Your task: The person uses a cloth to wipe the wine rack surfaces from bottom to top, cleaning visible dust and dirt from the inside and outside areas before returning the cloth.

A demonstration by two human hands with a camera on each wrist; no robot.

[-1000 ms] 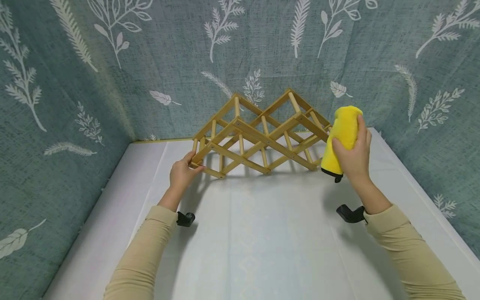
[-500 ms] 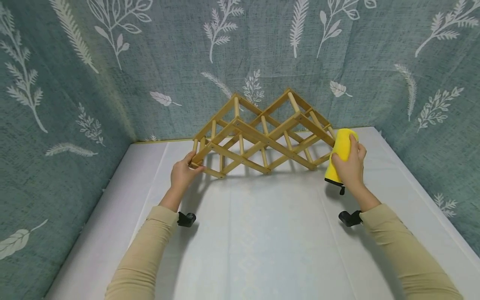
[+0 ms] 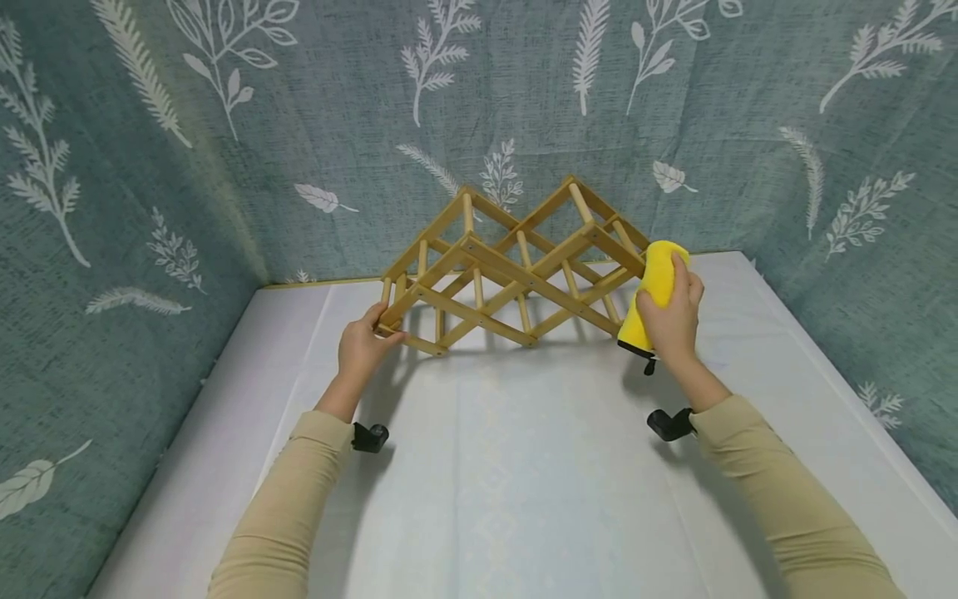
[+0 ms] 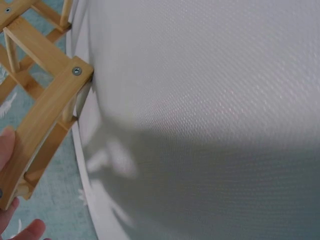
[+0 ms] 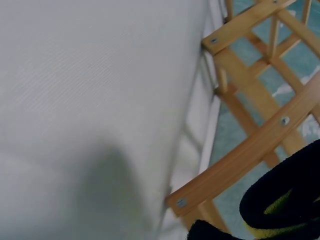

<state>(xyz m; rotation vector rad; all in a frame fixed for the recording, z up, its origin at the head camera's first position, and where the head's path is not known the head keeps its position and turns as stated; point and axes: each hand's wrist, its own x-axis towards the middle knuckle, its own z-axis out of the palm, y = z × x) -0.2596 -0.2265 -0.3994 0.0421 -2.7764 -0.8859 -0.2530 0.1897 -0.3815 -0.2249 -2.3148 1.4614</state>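
A wooden folding wine rack (image 3: 531, 281), made of crossed slats and dowels, stands zigzagged near the back of the table. My left hand (image 3: 362, 345) grips its left end; in the left wrist view, fingers lie on both sides of the end slat (image 4: 44, 122). My right hand (image 3: 674, 316) holds a rolled yellow towel (image 3: 659, 279) with black edging and a small black tab. The roll leans at the rack's right end and covers part of it; whether they touch I cannot tell. In the right wrist view its black edge (image 5: 255, 200) sits close to the slats.
The white-covered table (image 3: 494, 466) spreads out in front of the rack. Behind it and at both sides hang green-grey fabric walls (image 3: 337, 125) with white leaf patterns. A black wrist camera sits at the left cuff (image 3: 370, 437) and another at the right (image 3: 669, 424).
My right hand has brought the yellow towel down and left, from right of the rack to its right end, rising slightly in the last half second. The left hand and the rack stay put.
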